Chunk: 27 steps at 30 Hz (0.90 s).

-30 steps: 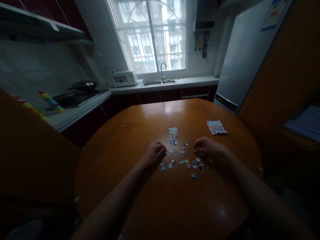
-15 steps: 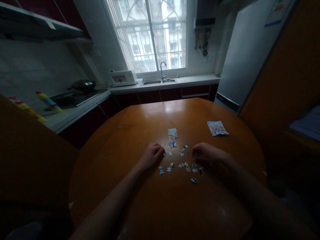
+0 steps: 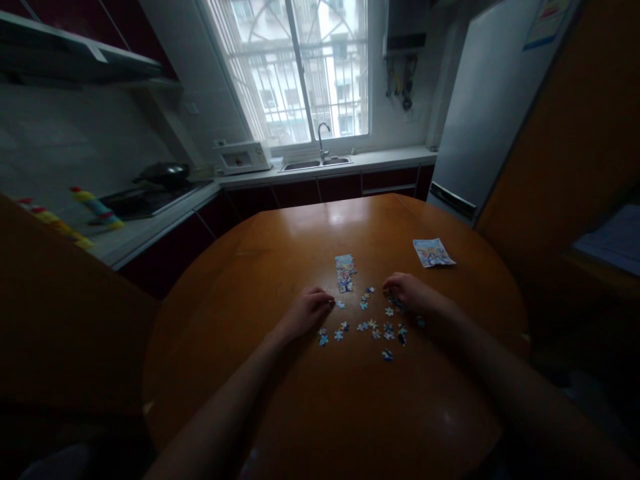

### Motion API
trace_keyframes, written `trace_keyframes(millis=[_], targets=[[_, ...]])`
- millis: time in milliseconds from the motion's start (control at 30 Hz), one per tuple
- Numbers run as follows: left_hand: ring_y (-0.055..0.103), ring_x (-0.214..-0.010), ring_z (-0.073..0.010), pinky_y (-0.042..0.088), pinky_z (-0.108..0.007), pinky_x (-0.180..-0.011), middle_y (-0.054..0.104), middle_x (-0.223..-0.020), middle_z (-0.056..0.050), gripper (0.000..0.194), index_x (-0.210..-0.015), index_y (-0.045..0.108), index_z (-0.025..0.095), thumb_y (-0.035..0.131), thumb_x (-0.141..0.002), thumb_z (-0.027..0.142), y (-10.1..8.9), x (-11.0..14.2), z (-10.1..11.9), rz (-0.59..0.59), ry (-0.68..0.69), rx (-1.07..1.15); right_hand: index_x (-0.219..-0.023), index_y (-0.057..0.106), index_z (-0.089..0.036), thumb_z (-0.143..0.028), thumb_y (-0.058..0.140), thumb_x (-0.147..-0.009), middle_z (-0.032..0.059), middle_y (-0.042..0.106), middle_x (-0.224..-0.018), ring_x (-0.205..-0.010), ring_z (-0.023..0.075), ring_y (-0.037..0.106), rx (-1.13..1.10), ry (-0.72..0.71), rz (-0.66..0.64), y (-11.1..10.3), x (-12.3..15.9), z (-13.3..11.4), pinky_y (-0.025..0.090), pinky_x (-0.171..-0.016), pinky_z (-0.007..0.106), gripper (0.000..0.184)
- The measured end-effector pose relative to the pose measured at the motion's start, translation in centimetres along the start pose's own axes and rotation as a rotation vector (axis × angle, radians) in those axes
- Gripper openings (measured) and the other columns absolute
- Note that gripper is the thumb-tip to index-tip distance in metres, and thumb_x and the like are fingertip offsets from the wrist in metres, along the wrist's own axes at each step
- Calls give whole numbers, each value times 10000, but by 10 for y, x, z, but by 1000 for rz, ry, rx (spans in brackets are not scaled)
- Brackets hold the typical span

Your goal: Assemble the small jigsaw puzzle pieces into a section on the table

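A partly joined jigsaw puzzle point(image 3: 345, 273) lies flat on the wooden table, a tall strip with an uneven right edge. My left hand point(image 3: 309, 308) rests below and left of it, thumb and fingers pinched on a small puzzle piece at their tips. Right beside those fingertips lies a light blue piece point(image 3: 341, 305). My right hand point(image 3: 407, 292) hovers low over pieces to the right, its fingers curled together; what they hold, if anything, cannot be made out. A loose piece point(image 3: 389, 311) sits just below it, and several more point(image 3: 373, 325) are scattered between and nearer me.
A creased picture sheet point(image 3: 433, 253) lies at the table's right side. Beyond the rounded wooden table point(image 3: 280, 240) stand a counter with a sink point(image 3: 305, 164), a microwave point(image 3: 243, 158), a stove with a wok point(image 3: 165, 173), and a fridge point(image 3: 493, 100) on the right.
My right hand has moved down, then back up and away, uncovering a loose piece on the table. My left hand stays almost in place, its fingertips slightly closer to the light blue piece.
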<state>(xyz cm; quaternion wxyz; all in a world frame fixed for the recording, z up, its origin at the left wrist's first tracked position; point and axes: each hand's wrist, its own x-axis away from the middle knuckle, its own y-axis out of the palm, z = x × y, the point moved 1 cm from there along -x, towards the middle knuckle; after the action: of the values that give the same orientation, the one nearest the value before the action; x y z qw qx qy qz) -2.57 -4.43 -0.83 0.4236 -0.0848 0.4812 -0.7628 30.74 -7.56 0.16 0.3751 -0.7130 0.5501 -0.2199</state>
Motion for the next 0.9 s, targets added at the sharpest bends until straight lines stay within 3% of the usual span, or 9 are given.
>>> trace_keyframes(millis=[200,400,667,900], targets=[[602,-848,-181,452,-280,-769,687,-910,-81,230,-1022,752,167,560,-963,281,-4,1,13,-32,8,79,-1030,761,-141,-93,496,-875,94,766,-917,-774,182,685,-96,72,-87,-5,4,-6,488,-685,247,310],[611,-893,-187,458,-280,-797,690,-956,-94,237,-1032,743,152,540,-964,255,-10,3,21,27,-6,59,-983,770,-147,-103,562,-846,102,765,-951,-825,199,687,-48,-5,-35,-9,5,-8,493,-738,265,252],[645,-866,-187,469,-269,-775,696,-961,-88,268,-976,754,164,528,-962,307,-15,8,32,-54,-164,29,-997,767,-147,-78,538,-862,136,707,-1070,-922,209,665,49,-90,-18,-5,5,-5,495,-818,286,274],[644,-825,-193,463,-268,-742,711,-928,-85,260,-963,762,170,537,-914,292,-17,12,29,-119,-214,-31,-1002,755,-160,-94,512,-889,88,754,-984,-859,182,690,-89,-29,-166,-1,7,-7,494,-754,252,277]])
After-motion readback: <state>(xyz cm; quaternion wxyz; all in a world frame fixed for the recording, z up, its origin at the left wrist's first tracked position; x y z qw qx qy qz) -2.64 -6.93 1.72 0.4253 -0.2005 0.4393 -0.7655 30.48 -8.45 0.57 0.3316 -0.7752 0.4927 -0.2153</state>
